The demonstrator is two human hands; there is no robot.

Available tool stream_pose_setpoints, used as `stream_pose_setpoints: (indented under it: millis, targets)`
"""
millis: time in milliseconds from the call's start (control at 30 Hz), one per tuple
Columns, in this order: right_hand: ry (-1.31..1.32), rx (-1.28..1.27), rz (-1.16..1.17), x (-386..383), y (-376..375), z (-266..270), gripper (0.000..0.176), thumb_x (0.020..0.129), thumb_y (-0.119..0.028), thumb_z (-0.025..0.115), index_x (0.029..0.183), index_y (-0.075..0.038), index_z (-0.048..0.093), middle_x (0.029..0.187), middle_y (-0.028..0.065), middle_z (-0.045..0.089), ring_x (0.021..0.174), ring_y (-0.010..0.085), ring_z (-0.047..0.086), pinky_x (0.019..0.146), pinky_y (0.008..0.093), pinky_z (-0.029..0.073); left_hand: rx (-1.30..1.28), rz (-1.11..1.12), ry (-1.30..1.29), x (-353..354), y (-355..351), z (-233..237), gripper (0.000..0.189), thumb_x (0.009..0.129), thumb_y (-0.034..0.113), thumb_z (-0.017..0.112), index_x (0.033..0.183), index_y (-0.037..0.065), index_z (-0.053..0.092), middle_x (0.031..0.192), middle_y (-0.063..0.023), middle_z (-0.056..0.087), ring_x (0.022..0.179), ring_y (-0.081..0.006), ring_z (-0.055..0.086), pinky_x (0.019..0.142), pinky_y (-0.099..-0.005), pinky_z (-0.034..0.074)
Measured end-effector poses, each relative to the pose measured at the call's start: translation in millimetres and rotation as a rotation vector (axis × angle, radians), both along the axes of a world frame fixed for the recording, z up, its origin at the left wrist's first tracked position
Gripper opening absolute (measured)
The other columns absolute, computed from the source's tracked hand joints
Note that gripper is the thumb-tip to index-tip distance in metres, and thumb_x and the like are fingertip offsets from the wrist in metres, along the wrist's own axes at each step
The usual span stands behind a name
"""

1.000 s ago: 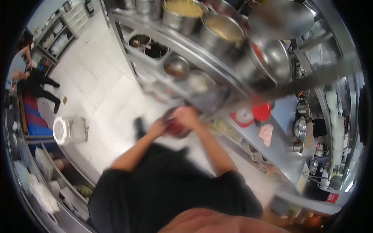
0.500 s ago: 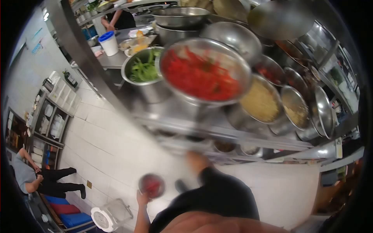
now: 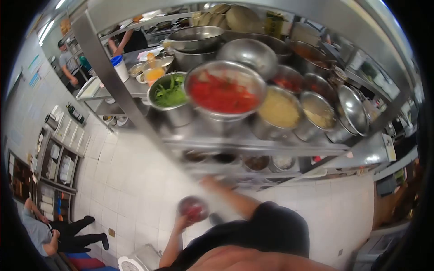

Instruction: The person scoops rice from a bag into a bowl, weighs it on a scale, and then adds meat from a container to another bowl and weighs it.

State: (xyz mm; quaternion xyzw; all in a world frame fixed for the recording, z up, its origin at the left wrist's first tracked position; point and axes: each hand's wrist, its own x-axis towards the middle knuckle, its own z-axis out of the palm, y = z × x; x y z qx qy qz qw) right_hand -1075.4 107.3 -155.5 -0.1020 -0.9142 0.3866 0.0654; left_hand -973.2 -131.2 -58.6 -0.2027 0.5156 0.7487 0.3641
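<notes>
My left hand (image 3: 181, 222) is closed on the rim of a small metal bowl (image 3: 191, 199) with red pieces inside, held low over the floor. My right hand (image 3: 210, 183) is smeared by motion, just in front of the lower shelf, near a metal container (image 3: 225, 181); its fingers cannot be made out. On the steel shelf above stands a wide metal bowl (image 3: 224, 116) of red strips (image 3: 221, 93). Beside it are a pot (image 3: 177, 115) of green vegetable pieces and a pot (image 3: 271, 131) of pale yellow food.
A steel post (image 3: 113, 77) stands at the left of the shelving. More metal bowls (image 3: 248, 54) and pots crowd the shelf. One co-worker (image 3: 36, 232) is at lower left, another (image 3: 70, 65) at upper left. A white-lidded bin (image 3: 131, 263) stands on the tiled floor (image 3: 131, 171).
The view has tilted up, so the shelf's upper frame shows. My left hand and the bowl have shifted right and slightly up. My right hand has moved left along the lower shelf.
</notes>
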Motion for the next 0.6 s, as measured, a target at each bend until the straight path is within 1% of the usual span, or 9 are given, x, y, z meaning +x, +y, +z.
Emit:
stream_pose_setpoints:
  millis: [67,100,233,300,400,433,467,500,600]
  targets:
    - [-0.077,0.235,0.786,43.3,-17.4,35.8,0.020,0.079,-0.023,0.056,0.087,-0.007,0.064,0.086,0.0166,0.063,0.079,0.0316,0.061,0.073,0.0448,0.047,-0.124,-0.215,0.007,-9.5,26.4,10.1,0.065,0.069,-0.006,0.043,0.128,0.018,0.030,0.106,-0.0149,0.054,0.074,-0.0277,0.063,0.041,-0.0332,0.054]
    - [-0.012,-0.018,0.752,58.8,-25.5,-7.0,0.021,0.079,-0.026,0.057,0.086,-0.008,0.064,0.086,0.0158,0.064,0.082,0.0317,0.061,0.075,0.0438,0.048,-0.123,-0.255,0.007,-8.1,40.9,12.3,0.065,0.069,-0.006,0.043,0.128,0.018,0.030,0.106,-0.0149,0.054,0.074,-0.0277,0.063,0.041,-0.0332,0.054]
    - [0.355,0.347,0.139,134.4,-4.1,30.0,0.021,0.073,-0.029,0.061,0.081,-0.010,0.063,0.084,0.0126,0.065,0.083,0.0300,0.061,0.072,0.0411,0.047,-0.131,-0.395,0.152,-7.9,107.5,0.4,0.058,0.071,-0.002,0.043,0.125,0.018,0.035,0.094,-0.0082,0.056,0.069,-0.0212,0.061,0.039,-0.0311,0.051]
    - [-0.067,-0.285,0.362,156.0,38.0,37.0,0.018,0.071,-0.026,0.061,0.080,-0.011,0.064,0.080,0.0124,0.064,0.076,0.0283,0.060,0.067,0.0396,0.045,-0.155,-0.522,0.354,4.6,137.2,-20.3,0.051,0.077,0.006,0.048,0.125,0.018,0.037,0.090,-0.0052,0.056,0.069,-0.0178,0.059,0.042,-0.0317,0.051]
    - [-0.031,0.112,0.212,201.0,108.5,74.3,0.018,0.064,-0.025,0.063,0.071,-0.008,0.064,0.080,0.0169,0.063,0.069,0.0331,0.059,0.063,0.0443,0.046,0.003,-0.563,0.351,45.1,198.4,10.8,0.038,0.085,0.031,0.059,0.117,0.013,0.049,0.099,-0.0046,0.061,0.081,-0.0165,0.061,0.054,-0.0356,0.052]
    - [-0.078,0.186,0.032,212.6,132.3,84.0,0.022,0.063,-0.028,0.064,0.074,-0.008,0.064,0.081,0.0182,0.063,0.072,0.0363,0.059,0.065,0.0462,0.047,0.053,-0.553,0.537,48.4,221.6,-39.9,0.034,0.086,0.027,0.057,0.115,0.010,0.051,0.103,-0.0059,0.061,0.086,-0.0160,0.061,0.058,-0.0333,0.052]
    - [-0.206,0.060,0.047,224.2,157.9,91.8,0.027,0.062,-0.027,0.065,0.080,-0.007,0.063,0.081,0.0181,0.063,0.077,0.0361,0.059,0.071,0.0443,0.048,0.218,-0.469,0.264,72.6,246.8,17.4,0.037,0.087,0.023,0.056,0.120,0.009,0.047,0.103,-0.0074,0.060,0.083,-0.0168,0.061,0.062,-0.0335,0.053]
    - [-0.221,0.012,0.133,247.1,176.1,107.8,0.031,0.061,-0.025,0.066,0.087,-0.007,0.064,0.086,0.0175,0.063,0.082,0.0344,0.059,0.075,0.0421,0.048,0.099,-0.527,0.668,77.2,264.2,-18.4,0.045,0.085,0.018,0.055,0.127,0.011,0.039,0.103,-0.0084,0.059,0.081,-0.0184,0.062,0.057,-0.0350,0.054]
    - [-0.184,-0.074,0.026,305.0,236.8,158.7,0.036,0.061,-0.021,0.069,0.096,-0.013,0.067,0.101,0.0143,0.061,0.092,0.0347,0.057,0.079,0.0421,0.047,0.020,-0.564,0.329,132.3,317.7,77.0,0.060,0.078,0.004,0.048,0.132,0.017,0.027,0.102,-0.0120,0.056,0.074,-0.0232,0.062,0.042,-0.0348,0.053]
